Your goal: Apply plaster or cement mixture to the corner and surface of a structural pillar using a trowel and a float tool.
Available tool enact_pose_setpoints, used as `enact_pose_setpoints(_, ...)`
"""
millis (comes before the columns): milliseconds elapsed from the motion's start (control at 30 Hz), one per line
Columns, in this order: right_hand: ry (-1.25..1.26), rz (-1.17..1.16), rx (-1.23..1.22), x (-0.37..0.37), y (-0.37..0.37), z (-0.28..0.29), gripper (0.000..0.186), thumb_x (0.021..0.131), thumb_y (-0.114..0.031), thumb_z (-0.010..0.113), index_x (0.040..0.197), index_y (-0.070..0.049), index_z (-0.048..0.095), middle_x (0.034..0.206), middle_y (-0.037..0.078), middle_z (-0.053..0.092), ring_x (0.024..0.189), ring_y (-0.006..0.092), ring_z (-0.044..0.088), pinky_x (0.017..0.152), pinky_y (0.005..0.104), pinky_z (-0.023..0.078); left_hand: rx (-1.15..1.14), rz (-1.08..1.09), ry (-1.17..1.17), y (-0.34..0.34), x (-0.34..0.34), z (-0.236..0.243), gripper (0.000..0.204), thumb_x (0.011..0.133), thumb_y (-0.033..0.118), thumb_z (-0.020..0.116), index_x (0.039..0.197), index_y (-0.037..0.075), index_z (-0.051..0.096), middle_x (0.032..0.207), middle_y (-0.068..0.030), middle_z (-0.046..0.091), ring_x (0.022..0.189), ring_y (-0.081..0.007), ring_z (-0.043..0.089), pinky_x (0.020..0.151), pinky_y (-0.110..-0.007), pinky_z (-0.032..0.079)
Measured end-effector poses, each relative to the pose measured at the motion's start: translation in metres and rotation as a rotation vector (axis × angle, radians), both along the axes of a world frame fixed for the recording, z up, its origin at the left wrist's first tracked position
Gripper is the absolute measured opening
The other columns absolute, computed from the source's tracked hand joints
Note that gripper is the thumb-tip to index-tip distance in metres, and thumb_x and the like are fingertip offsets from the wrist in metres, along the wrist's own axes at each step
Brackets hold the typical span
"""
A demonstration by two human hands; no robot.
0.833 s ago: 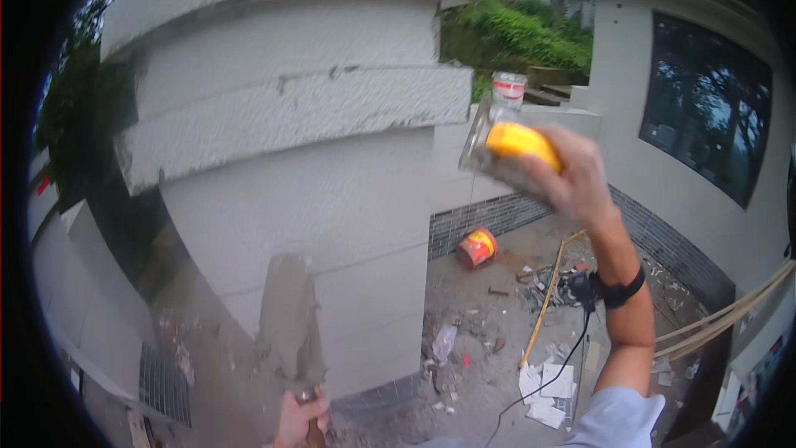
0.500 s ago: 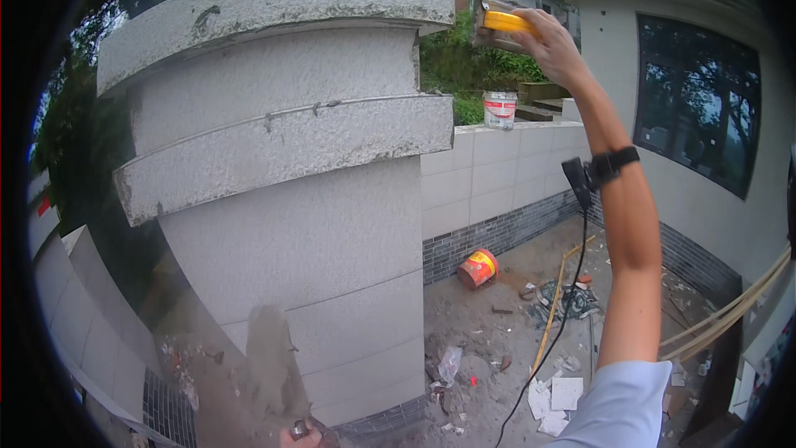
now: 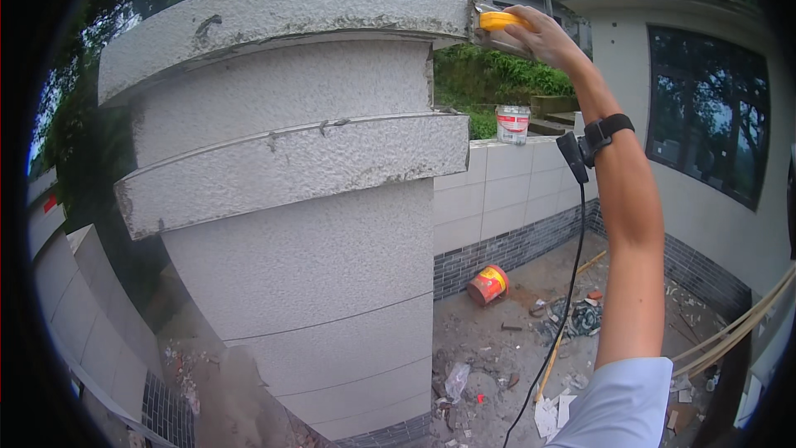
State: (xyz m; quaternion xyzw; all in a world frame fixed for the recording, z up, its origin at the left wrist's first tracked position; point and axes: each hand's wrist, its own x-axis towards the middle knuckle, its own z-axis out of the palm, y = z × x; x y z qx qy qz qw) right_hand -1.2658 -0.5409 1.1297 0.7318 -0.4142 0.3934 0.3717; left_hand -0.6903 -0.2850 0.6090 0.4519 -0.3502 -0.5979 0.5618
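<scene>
My right hand [image 3: 543, 36] is raised high, its fingers wrapped round the yellow handle of a plastering trowel [image 3: 497, 21]. The trowel's flat plate stands against the right end of the upper rough-plastered slab [image 3: 282, 12]. Below that slab, a second plastered ledge [image 3: 290, 168] juts out from the pillar [image 3: 332, 257]. Low at the left, a grey, mortar-coloured blade [image 3: 240, 386] shows in blur. My left hand is below the lower edge, out of sight.
A white bucket [image 3: 512, 124] stands on the tiled wall [image 3: 506, 187]. On the littered ground lies a tipped red bucket [image 3: 487, 284], near a wooden strip [image 3: 549, 369] and broken tile pieces [image 3: 547, 416]. A black cable [image 3: 572, 282] hangs from my right wrist strap.
My right hand has brought the trowel against the slab's end, where a gap showed before. The left hand, earlier gripping a handle at the bottom, has dropped out of view.
</scene>
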Motion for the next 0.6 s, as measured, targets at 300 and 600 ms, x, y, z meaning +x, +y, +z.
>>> enact_pose_setpoints(300, 0.111, -0.319, 0.063, -0.012, -0.002, -0.002, 0.04, 0.096, -0.029, 0.061, 0.127, -0.004, 0.057, 0.116, 0.014, 0.061, 0.107, 0.0282, 0.057, 0.095, 0.0367, 0.044, -0.034, 0.044, -0.006, -0.001, 0.0, 0.007, 0.018, 0.08, 0.01, 0.07, 0.093, 0.006, 0.058, 0.066, -0.0014, 0.057, 0.048, -0.0118, 0.052, 0.041, -0.025, 0.039)
enact_pose_setpoints(600, 0.098, -0.059, -0.091, -0.005, 0.004, 0.026, 0.037, 0.096, -0.028, 0.06, 0.126, -0.005, 0.057, 0.113, 0.013, 0.061, 0.103, 0.027, 0.058, 0.091, 0.0362, 0.045, -0.019, 0.049, 0.017, -0.007, -0.004, 0.005, 0.019, 0.079, 0.009, 0.068, 0.094, 0.008, 0.057, 0.069, -0.0005, 0.058, 0.051, -0.0119, 0.053, 0.044, -0.025, 0.042)
